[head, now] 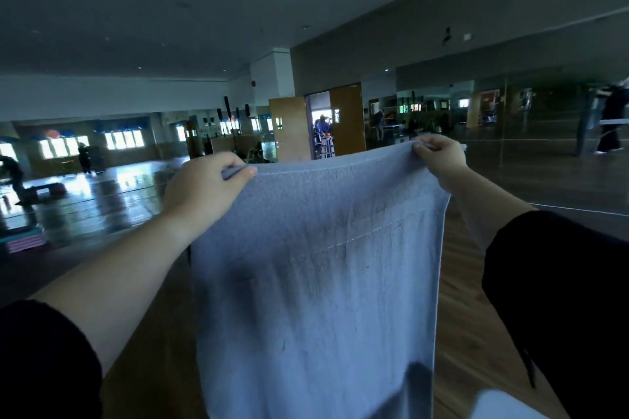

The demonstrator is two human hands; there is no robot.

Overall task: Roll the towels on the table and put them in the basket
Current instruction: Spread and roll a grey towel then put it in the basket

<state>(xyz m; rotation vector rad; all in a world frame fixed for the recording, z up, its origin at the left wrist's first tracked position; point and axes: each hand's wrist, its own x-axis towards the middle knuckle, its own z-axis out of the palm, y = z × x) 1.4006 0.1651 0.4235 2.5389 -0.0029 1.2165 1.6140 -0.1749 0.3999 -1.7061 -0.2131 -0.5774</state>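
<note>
In front of the person's chest, held up at arm's length, a pale blue towel (316,282) hangs full and flat, its top hem stretched between both hands and its lower end running out of the bottom of the view. On the left, the left hand (200,187) is closed on the top left corner, thumb pressing the hem against the curled fingers. At the right, the right hand (439,155) pinches the top right corner in the same way, a little higher and farther out. Both forearms are bare below dark sleeves (558,299).

The step in hand looks like spreading the towel out before it is laid down for rolling. To do it well, the person should keep the top edge taut and level, bring the right corner down to match the left, and lower the cloth so that it lands flat without folds, the stitched band across the middle lying straight.

The table and the basket cannot be made out from here; the towel itself blocks most of the lower view. A pale shape (507,406) shows at the bottom right, too little of it to name. Beyond lies a dim hall with a wooden floor (476,333), an open door (347,119) and a mirrored wall (527,133).
</note>
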